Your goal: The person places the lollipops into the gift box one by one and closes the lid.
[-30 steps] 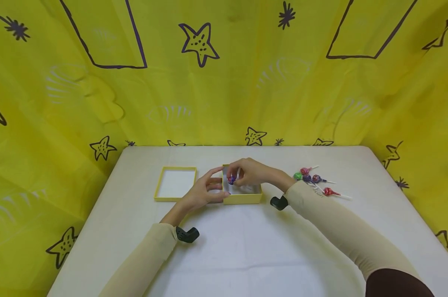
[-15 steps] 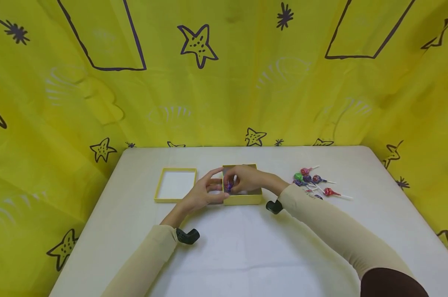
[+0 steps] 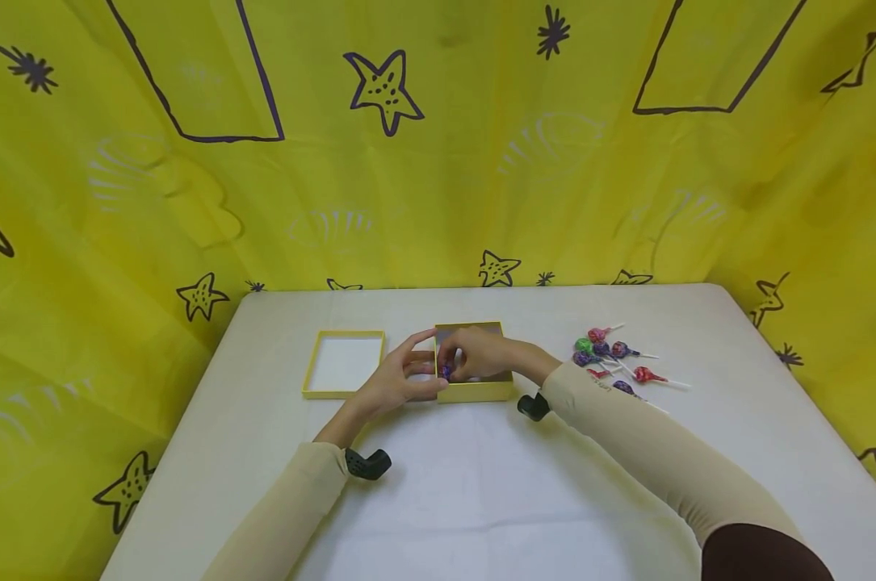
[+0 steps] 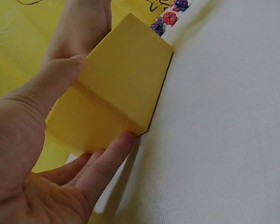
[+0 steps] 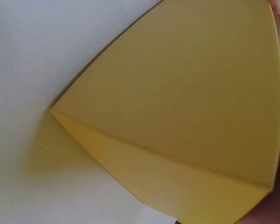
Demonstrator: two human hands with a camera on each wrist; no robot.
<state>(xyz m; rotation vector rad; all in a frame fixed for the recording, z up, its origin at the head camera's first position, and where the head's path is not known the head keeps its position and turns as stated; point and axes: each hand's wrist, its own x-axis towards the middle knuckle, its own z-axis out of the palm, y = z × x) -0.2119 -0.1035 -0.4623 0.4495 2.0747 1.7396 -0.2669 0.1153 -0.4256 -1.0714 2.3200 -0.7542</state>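
— Head view: a purple-wrapped lollipop [image 3: 447, 371] is being pinched in the curled fingers of the right hand [image 3: 477, 355] and is being held low inside the open yellow box [image 3: 474, 390], at the box's corner nearest the left hand [image 3: 397, 379]. How is the box being steadied?

— It is being braced from outside by the left hand. On the left wrist view the thumb [image 4: 56, 79] is being pressed to the top edge and the straight fingers [image 4: 109, 156] are being laid against the lower corner of the box wall [image 4: 116, 93]; nothing is being gripped there. The lid [image 3: 343, 361] is lying just beyond that hand's back, apart from the box.

— And the remaining sweets?

— A cluster of lollipops [image 3: 608, 355] is lying well off past the right wrist, on the white table [image 3: 481, 484].

— What could be spoiled from here?

— Judging by the shallow walls, the stick could be caught on the rim if the sweet is let go at a tilt, and it would be left propped rather than flat. The light box could also be nudged sideways if the bracing fingers are eased off while the right hand is pulled out.
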